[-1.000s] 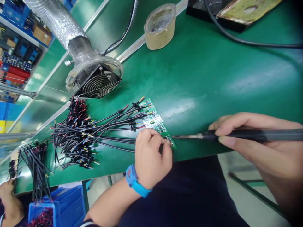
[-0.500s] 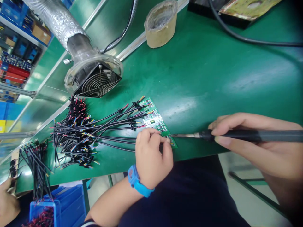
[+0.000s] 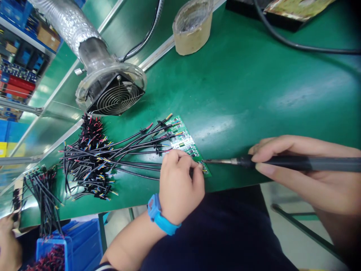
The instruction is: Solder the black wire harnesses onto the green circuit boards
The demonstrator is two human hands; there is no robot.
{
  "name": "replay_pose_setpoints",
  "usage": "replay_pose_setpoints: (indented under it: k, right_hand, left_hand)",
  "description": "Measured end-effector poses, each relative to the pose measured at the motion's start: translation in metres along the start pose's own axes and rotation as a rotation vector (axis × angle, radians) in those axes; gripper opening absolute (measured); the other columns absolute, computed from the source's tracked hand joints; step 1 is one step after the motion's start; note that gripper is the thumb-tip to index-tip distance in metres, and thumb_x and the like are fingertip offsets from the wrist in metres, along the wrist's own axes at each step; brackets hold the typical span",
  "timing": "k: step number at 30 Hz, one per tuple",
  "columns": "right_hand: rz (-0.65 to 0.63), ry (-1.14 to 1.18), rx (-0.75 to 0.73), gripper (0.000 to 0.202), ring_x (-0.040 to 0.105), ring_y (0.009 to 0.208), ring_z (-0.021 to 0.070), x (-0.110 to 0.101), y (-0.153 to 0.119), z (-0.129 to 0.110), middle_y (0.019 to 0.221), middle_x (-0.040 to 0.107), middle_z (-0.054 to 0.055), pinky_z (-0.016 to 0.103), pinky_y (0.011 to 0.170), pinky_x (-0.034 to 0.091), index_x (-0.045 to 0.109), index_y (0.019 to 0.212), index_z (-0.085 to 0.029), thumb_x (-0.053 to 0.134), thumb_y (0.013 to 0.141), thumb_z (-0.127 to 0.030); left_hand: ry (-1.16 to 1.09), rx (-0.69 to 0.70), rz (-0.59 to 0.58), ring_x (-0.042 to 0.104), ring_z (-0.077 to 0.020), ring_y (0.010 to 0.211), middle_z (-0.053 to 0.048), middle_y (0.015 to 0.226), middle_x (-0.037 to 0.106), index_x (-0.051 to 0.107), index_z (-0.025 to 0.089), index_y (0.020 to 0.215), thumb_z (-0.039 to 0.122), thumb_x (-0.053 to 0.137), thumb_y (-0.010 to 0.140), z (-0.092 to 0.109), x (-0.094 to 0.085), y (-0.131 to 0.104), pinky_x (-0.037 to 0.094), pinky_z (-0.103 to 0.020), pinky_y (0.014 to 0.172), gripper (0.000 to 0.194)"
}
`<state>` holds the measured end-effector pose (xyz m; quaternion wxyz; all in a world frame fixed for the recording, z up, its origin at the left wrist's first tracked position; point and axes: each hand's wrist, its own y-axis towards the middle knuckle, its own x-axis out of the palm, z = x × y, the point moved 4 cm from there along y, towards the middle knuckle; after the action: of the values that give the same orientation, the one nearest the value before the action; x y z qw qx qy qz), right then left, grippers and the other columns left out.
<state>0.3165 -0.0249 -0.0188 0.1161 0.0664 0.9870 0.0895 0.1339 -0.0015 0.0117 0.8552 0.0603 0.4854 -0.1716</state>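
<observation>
My right hand [image 3: 299, 169] grips a soldering iron [image 3: 287, 162] by its dark handle. The iron's tip touches or nearly touches the near end of a green circuit board [image 3: 184, 141] lying on the bench. At that same end, my left hand [image 3: 182, 180] is closed in a pinch, apparently on the end of a black cable [image 3: 141, 174] that runs in under the fingers. The wire ends between the fingertips are mostly hidden. Several more black cables [image 3: 132, 146] reach the board's left edge, their coloured wire ends resting on it.
A heap of black cables [image 3: 93, 162] lies left of the board, below a fume extractor fan [image 3: 118, 98]. A tape roll [image 3: 193, 32] stands at the back. Further left are more cables [image 3: 46, 203], a blue bin [image 3: 84, 241] and another person's hand [image 3: 8, 241].
My left hand has shifted very slightly left, still pinching at the board. The soldering iron stays at nearly the same spot. The other person's hand at the far left has moved a little.
</observation>
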Motion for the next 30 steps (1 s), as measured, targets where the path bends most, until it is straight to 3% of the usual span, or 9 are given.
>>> replay_pose_setpoints:
  k: [9, 16, 25, 30]
  right_hand:
    - [-0.014, -0.019, 0.042, 0.01, 0.056, 0.057, 0.0154, -0.001, -0.001, 0.0, 0.068, 0.062, 0.001, 0.024, 0.039, 0.036, 0.062, 0.07, -0.025, 0.066, 0.072, -0.033]
    - [0.229, 0.355, 0.215, 0.01, 0.058, 0.062, 0.0179, -0.007, -0.003, 0.017, 0.065, 0.059, 0.0, 0.033, 0.062, 0.046, 0.063, 0.066, -0.024, 0.072, 0.062, -0.028]
    - [0.315, 0.431, 0.244, 0.01, 0.055, 0.056, 0.0143, -0.003, 0.004, 0.006, 0.064, 0.056, -0.001, 0.028, 0.051, 0.042, 0.062, 0.065, -0.024, 0.069, 0.059, -0.019]
    - [0.282, 0.446, 0.174, 0.012, 0.057, 0.056, 0.0155, -0.003, 0.002, 0.011, 0.067, 0.058, 0.0, 0.029, 0.051, 0.044, 0.063, 0.071, -0.023, 0.07, 0.062, -0.02]
  left_hand:
    - [0.019, -0.038, -0.137, 0.049, -0.0193, 0.083, -0.005, 0.081, 0.05, 0.053, 0.017, 0.067, 0.012, 0.054, 0.08, 0.0, -0.002, 0.009, 0.045, -0.036, 0.079, 0.014]
    - [0.052, -0.03, -0.173, 0.05, -0.0199, 0.083, -0.005, 0.08, 0.05, 0.052, 0.017, 0.066, 0.014, 0.055, 0.079, 0.0, -0.004, 0.012, 0.045, -0.037, 0.079, 0.014]
    - [0.086, 0.007, -0.202, 0.051, -0.0198, 0.081, -0.004, 0.076, 0.051, 0.054, 0.018, 0.064, 0.018, 0.058, 0.079, -0.003, -0.006, 0.017, 0.045, -0.036, 0.077, 0.015]
    - [0.084, 0.071, -0.178, 0.051, -0.0196, 0.083, -0.005, 0.081, 0.053, 0.057, 0.017, 0.07, 0.021, 0.057, 0.081, -0.009, -0.009, 0.002, 0.044, -0.035, 0.077, 0.012]
